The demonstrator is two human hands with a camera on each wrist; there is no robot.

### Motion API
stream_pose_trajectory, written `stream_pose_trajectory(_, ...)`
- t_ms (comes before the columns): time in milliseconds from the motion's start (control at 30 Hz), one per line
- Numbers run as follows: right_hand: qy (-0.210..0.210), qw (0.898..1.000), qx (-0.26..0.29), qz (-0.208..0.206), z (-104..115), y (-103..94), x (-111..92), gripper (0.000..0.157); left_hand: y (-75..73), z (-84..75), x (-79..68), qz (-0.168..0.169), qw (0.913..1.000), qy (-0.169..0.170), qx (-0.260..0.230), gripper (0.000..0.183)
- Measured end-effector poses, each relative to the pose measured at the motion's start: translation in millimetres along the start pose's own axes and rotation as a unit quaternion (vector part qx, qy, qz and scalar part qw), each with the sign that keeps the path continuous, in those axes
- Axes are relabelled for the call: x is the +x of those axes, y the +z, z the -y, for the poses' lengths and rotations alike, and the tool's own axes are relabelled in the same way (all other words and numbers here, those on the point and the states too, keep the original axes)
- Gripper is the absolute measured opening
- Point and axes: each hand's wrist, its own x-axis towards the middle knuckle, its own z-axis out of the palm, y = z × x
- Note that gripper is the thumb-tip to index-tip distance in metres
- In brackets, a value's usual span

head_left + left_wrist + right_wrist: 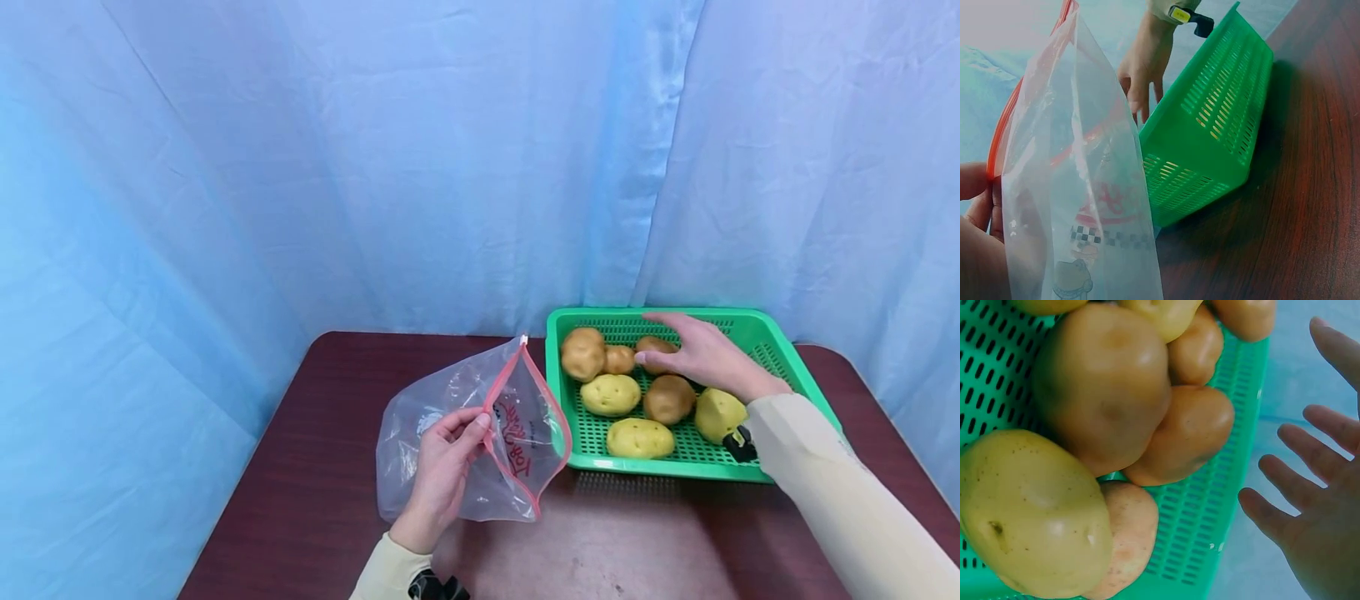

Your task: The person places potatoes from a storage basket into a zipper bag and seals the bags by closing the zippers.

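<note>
Clear plastic is catching the light where the left hand is pinching a bag by its red edge, and the bag is gaping toward a green basket just beside it. The right hand is hovering over that basket, fingers spread, holding nothing, near a brown potato at the back. Yellow potatoes and other brown potatoes are lying in the basket too; none is showing inside the bag. Apparently the person is choosing a potato while holding the bag ready; the next move is probably calling for curling the right fingers round one. Red lettering is running across the plastic, too skewed to read surely; a checkered band and a cartoon figure are showing there too. Beneath the basket, a dark bench is stretching toward a blue curtain.
</note>
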Motion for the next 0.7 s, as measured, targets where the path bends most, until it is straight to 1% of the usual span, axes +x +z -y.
stream_pose_trajectory(233,0.02,1.0,0.003,0.02,-12,7.0,9,0.083,-0.5,-0.7,-2.6,0.005,0.9999,0.004,-0.012,0.013)
stream_pose_trajectory(433,0.035,0.999,-0.005,0.034,-23,13.6,10,0.081,1.7,-0.9,-3.6,0.012,0.9997,0.003,-0.019,0.013)
stream_pose_trajectory(567,0.033,0.999,-0.008,0.036,-29,18.5,8,0.078,1.5,-0.6,-4.3,0.014,0.9997,0.002,-0.019,0.013)
stream_pose_trajectory(700,0.022,0.999,-0.02,0.033,-33,22.3,7,0.072,0.9,-0.3,-5.6,0.014,0.9997,0.002,-0.019,0.012)
